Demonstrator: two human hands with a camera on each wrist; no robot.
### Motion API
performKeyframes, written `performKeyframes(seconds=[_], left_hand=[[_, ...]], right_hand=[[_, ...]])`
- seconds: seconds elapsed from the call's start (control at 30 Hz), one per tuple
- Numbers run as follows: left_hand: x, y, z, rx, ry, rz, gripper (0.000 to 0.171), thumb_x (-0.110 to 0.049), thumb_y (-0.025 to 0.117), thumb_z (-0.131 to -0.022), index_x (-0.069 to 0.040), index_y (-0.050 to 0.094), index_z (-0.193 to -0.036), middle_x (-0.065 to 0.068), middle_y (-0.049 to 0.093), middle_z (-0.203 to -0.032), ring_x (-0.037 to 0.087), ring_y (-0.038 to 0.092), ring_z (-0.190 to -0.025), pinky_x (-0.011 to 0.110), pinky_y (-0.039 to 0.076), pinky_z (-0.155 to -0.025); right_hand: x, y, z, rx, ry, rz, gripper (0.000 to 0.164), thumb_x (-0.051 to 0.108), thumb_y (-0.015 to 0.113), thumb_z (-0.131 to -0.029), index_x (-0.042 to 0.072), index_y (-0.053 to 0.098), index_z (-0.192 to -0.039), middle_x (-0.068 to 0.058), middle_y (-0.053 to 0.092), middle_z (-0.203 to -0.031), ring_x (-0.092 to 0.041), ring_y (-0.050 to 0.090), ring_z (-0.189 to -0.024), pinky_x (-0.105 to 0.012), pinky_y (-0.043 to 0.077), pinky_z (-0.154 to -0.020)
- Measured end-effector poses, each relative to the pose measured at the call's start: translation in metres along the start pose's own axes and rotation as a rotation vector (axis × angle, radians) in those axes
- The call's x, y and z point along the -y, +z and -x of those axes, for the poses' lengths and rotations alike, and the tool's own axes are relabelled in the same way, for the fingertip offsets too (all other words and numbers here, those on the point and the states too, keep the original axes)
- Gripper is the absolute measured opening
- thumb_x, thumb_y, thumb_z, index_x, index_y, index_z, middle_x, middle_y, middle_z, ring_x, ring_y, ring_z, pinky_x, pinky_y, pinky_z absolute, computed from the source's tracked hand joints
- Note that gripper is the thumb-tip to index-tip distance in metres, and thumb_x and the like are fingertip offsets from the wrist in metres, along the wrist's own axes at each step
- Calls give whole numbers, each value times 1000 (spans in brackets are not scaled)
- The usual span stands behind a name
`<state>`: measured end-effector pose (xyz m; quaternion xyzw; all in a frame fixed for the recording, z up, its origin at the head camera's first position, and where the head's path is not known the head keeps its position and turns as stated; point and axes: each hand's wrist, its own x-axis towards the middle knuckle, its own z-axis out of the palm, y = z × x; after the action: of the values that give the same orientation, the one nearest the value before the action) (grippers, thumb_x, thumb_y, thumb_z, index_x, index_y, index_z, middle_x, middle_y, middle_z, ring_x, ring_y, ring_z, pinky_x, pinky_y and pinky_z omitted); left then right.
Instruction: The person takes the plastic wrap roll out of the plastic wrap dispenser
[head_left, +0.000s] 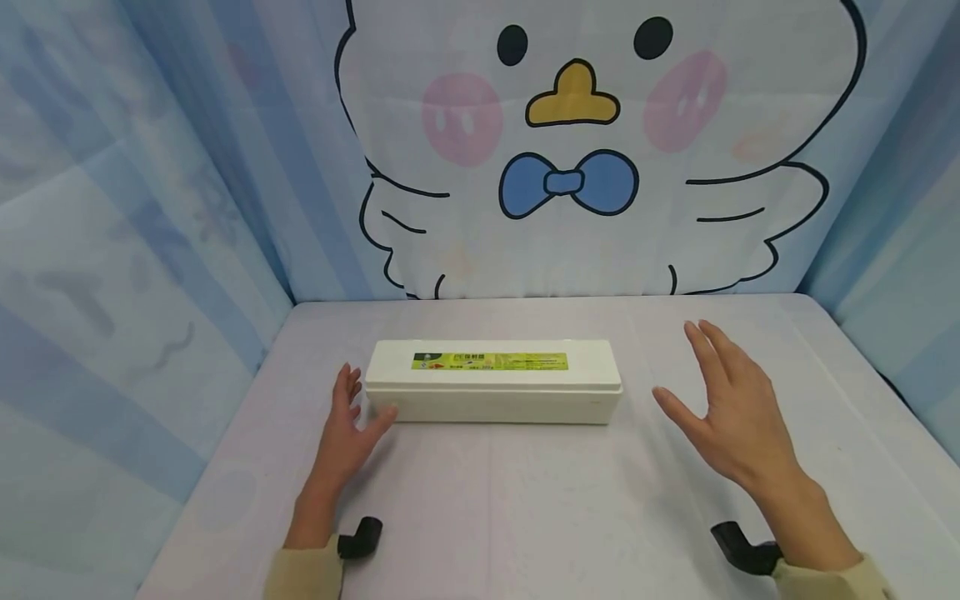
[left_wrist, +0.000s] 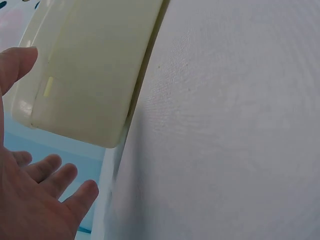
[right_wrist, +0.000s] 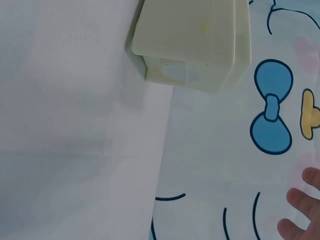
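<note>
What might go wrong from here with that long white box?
The left hand is at one end of the box, but the right hand is apart from it, so a one-sided push might swivel the box. A seam shows under its lid, so lifting by that alone could open it.

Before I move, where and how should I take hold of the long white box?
Probably grip the white box by both short ends, below the lid, from left and right together: it is long and lies crosswise on the table, and the lid may be loose.

Free room nearside, white box beyond
</note>
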<state>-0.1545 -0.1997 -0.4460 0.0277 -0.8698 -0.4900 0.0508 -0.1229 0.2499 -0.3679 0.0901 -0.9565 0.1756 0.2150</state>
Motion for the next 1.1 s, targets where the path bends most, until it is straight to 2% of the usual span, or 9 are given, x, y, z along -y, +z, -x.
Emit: performKeyframes(seconds=[0.27, 0.57, 1.1], left_hand=[[2, 7, -8, 28, 21, 47, 103, -36, 72, -82, -19, -3, -150, 9, 14, -153, 26, 16, -138, 45, 22, -108], [2, 8, -10, 71, 21, 74, 105, -43, 72, -80, -22, -3, -150, 9, 10, -154, 28, 16, -138, 47, 22, -107], [2, 12, -14, 69, 36, 104, 103, -38, 73, -80, -26, -1, -150, 7, 18, -152, 24, 21, -136, 48, 22, -106]], right_hand=[[4, 6, -5, 6, -24, -10, 86, 43, 63, -84, 17, 17, -151, -11, 19, -152, -39, 24, -131, -60, 14, -104], [9, 10, -9, 8, -55, -19, 85, 44, 63, -84, 17, 18, -150, -12, 20, -151, -39, 25, -132, -60, 16, -104], [19, 25, -18, 60, -96, -29, 86, 49, 62, -83, 21, 17, -151, -10, 20, -152, -38, 27, -131, -60, 20, -101]])
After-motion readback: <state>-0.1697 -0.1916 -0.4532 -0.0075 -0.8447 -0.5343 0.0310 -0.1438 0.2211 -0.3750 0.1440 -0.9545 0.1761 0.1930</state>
